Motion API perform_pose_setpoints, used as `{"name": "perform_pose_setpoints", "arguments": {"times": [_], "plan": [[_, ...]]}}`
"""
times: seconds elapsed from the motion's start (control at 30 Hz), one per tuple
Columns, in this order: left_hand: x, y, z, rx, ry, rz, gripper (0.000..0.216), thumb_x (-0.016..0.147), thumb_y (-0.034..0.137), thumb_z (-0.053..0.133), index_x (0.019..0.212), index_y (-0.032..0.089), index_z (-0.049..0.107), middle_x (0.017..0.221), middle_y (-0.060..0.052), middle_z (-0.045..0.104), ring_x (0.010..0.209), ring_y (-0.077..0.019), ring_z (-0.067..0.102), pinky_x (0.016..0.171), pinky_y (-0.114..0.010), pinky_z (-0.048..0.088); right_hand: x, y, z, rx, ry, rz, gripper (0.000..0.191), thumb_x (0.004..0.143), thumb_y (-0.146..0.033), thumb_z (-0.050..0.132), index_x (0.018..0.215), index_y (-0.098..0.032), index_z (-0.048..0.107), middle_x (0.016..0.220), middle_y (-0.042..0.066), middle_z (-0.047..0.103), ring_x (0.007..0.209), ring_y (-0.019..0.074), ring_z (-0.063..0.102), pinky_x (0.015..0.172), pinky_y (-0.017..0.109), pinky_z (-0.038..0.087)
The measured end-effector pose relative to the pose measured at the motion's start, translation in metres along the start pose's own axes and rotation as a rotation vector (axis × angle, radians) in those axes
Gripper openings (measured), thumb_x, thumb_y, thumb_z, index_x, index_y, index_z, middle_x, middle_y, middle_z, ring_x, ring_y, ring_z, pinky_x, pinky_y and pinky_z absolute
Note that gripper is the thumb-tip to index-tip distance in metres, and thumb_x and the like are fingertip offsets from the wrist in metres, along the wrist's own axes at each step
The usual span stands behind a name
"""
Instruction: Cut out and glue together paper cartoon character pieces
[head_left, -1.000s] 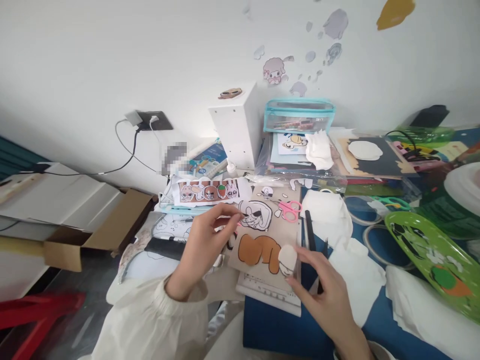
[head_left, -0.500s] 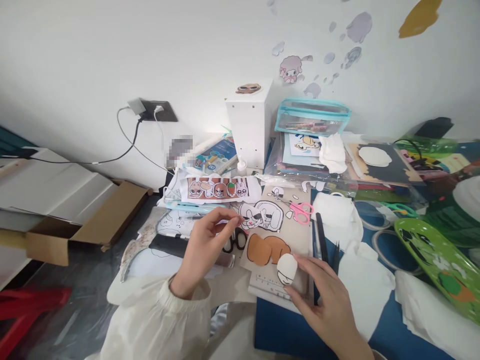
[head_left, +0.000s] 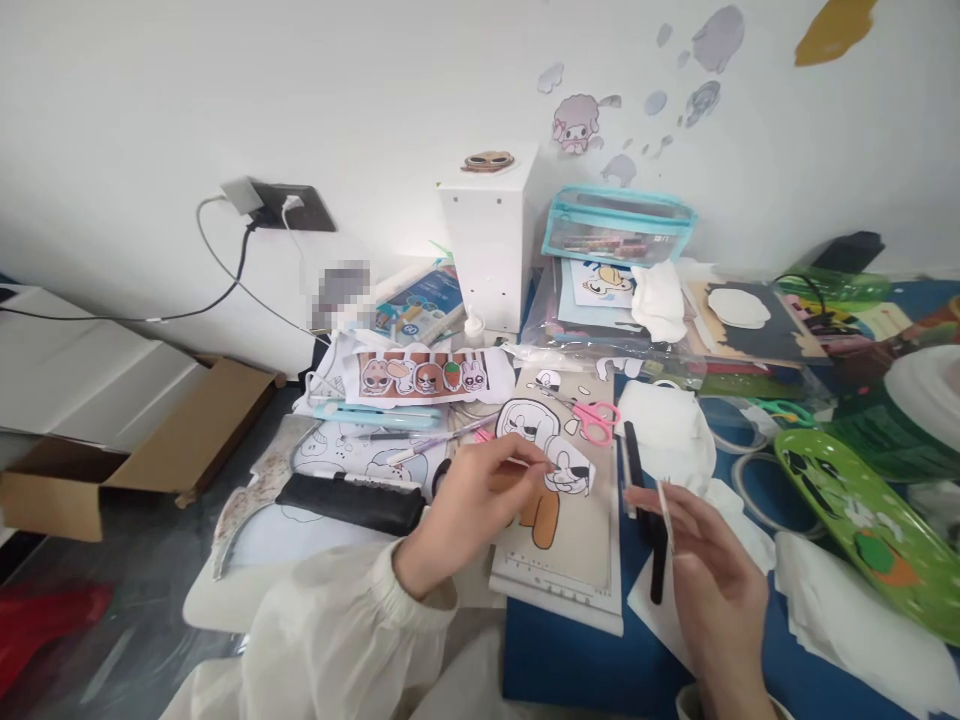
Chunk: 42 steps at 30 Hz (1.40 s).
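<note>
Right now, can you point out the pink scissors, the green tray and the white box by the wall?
pink scissors (head_left: 598, 422), head view, on the pink handle loops.
green tray (head_left: 840, 478), head view, on a bare part of its near rim.
white box (head_left: 487, 245), head view, on its front face.

A blue table (head_left: 570, 660) carries the clutter. A white board (head_left: 570, 570) lies near its front edge. Right of the board lie black tweezers (head_left: 658, 560) and white cloths (head_left: 675, 430); farther right, a green tray (head_left: 862, 510). Behind the board stand a white box (head_left: 484, 240) and a teal pouch (head_left: 619, 225). Left of the board lie a black case (head_left: 349, 500) and a picture strip (head_left: 424, 375). Pink scissors (head_left: 596, 420) lie at the board's far end.
</note>
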<state>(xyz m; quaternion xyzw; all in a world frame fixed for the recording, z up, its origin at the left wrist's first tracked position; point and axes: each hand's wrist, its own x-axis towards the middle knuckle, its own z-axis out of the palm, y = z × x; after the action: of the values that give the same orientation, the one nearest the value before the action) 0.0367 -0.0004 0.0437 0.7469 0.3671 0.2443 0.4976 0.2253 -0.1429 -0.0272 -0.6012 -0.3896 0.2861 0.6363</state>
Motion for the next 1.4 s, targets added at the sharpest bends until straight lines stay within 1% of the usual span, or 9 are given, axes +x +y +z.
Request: {"name": "perform_pose_setpoints", "arguments": {"times": [0.17,0.37,0.5,0.67,0.77,0.97,1.07,1.13,1.4], "plan": [[0.018,0.0,0.023,0.091,-0.107,0.043,0.012,0.09,0.021,0.053,0.084,0.019,0.063,0.083,0.0,0.07,0.076,-0.0125,0.065,0.07,-0.023,0.051,0.012,0.005,-0.009,0.051,0.064,0.021,0.038,0.085,-0.039,0.059,0.118,-0.02,0.06,0.105,0.011,0.072,0.105,0.0301,0.064,0.096,0.049,0.044],[0.02,-0.005,0.035,0.24,-0.133,0.07,0.012,0.088,0.017,0.051,0.089,0.019,0.062,0.082,-0.001,0.069,0.074,-0.0142,0.064,0.068,-0.026,0.05,0.014,0.005,-0.007,0.046,0.083,0.048,0.039,0.081,-0.041,0.065,0.116,-0.021,0.063,0.105,0.01,0.072,0.101,0.0274,0.066,0.087,0.041,0.05],[0.017,-0.008,0.035,0.37,-0.118,0.109,0.013,0.087,0.014,0.05,0.093,0.017,0.061,0.083,-0.005,0.066,0.077,-0.0182,0.062,0.069,-0.031,0.049,0.015,0.001,-0.008,0.034,0.059,0.045,0.038,0.08,-0.041,0.066,0.114,-0.023,0.064,0.101,0.007,0.074,0.097,0.0245,0.067,0.086,0.036,0.051],[0.017,-0.011,0.034,0.478,-0.113,0.186,0.015,0.089,0.012,0.046,0.093,0.016,0.06,0.081,-0.006,0.063,0.076,-0.0184,0.06,0.067,-0.032,0.05,0.016,0.0,-0.007,0.008,0.052,0.05,0.039,0.078,-0.039,0.069,0.114,-0.023,0.064,0.101,0.007,0.073,0.097,0.0231,0.067,0.088,0.033,0.05],[0.018,-0.014,0.035,0.518,-0.121,0.264,0.015,0.089,0.011,0.045,0.09,0.015,0.06,0.08,-0.006,0.063,0.076,-0.019,0.059,0.066,-0.032,0.05,0.015,0.002,-0.007,-0.009,0.059,0.052,0.038,0.078,-0.037,0.07,0.113,-0.023,0.065,0.103,0.007,0.073,0.098,0.0218,0.067,0.089,0.031,0.049],[0.02,-0.015,0.031,0.612,-0.137,0.449,0.019,0.09,0.009,0.042,0.088,0.015,0.06,0.082,-0.007,0.066,0.086,-0.0222,0.061,0.076,-0.038,0.05,0.016,0.003,-0.006,-0.036,0.066,0.052,0.038,0.078,-0.036,0.069,0.114,-0.025,0.064,0.103,0.005,0.073,0.096,0.0199,0.067,0.09,0.029,0.049],[0.019,-0.015,0.027,0.696,-0.207,0.626,0.02,0.089,0.005,0.041,0.09,0.014,0.059,0.088,-0.007,0.068,0.088,-0.0201,0.064,0.078,-0.036,0.051,0.017,0.003,-0.006,-0.047,0.071,0.049,0.037,0.079,-0.036,0.069,0.114,-0.025,0.064,0.103,0.005,0.072,0.096,0.0189,0.067,0.09,0.028,0.049],[0.018,-0.016,0.025,0.728,-0.257,0.693,0.02,0.088,0.004,0.042,0.09,0.014,0.059,0.093,-0.007,0.069,0.091,-0.019,0.064,0.08,-0.035,0.051,0.017,0.001,-0.005,-0.051,0.067,0.047,0.036,0.079,-0.035,0.068,0.114,-0.025,0.064,0.101,0.004,0.073,0.095,0.0182,0.067,0.09,0.027,0.049],[0.02,-0.018,0.021,0.804,-0.319,0.761,0.023,0.082,0.0,0.045,0.094,0.012,0.06,0.1,-0.007,0.07,0.099,-0.0197,0.063,0.083,-0.035,0.049,0.016,0.002,-0.007,-0.073,0.066,0.054,0.036,0.08,-0.035,0.068,0.114,-0.024,0.063,0.1,0.006,0.072,0.095,0.02,0.066,0.088,0.03,0.05]]}}
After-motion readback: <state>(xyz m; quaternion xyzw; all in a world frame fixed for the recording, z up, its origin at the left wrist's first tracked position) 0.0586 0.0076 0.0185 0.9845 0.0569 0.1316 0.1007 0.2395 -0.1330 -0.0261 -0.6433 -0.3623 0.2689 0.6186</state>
